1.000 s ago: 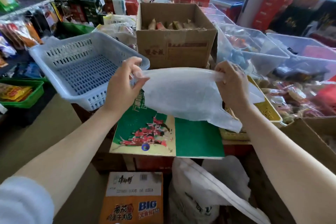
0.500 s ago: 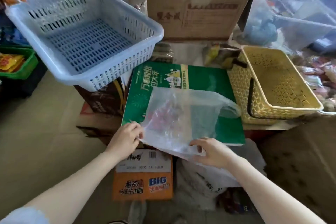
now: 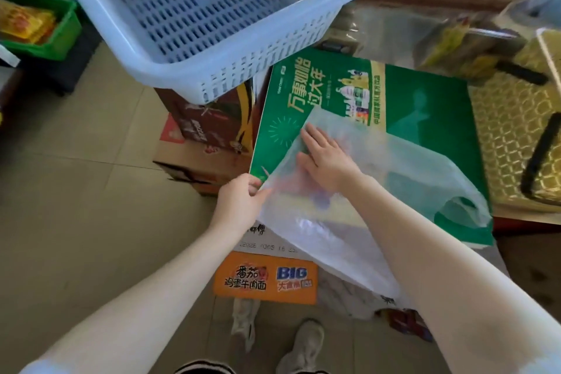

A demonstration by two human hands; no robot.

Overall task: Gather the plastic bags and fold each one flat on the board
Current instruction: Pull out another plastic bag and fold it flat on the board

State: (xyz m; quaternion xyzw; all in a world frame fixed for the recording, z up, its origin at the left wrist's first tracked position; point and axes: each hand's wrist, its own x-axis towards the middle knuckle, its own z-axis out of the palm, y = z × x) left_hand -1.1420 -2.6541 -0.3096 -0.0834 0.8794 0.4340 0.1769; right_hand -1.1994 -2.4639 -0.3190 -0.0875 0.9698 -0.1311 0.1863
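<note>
— Both hands on it?
— Yes. Left hand (image 3: 239, 200) pinches the plastic bag (image 3: 379, 179) at its corner; right hand (image 3: 324, 158), fingers straight, presses it flat on the green board (image 3: 425, 100).

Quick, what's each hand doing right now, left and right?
Left hand: pinching the near corner of the translucent white plastic bag.
Right hand: open, fingers flat, pressing that bag onto the green printed board.

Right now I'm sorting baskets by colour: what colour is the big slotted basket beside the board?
Pale blue basket, best seen in the head view.
</note>
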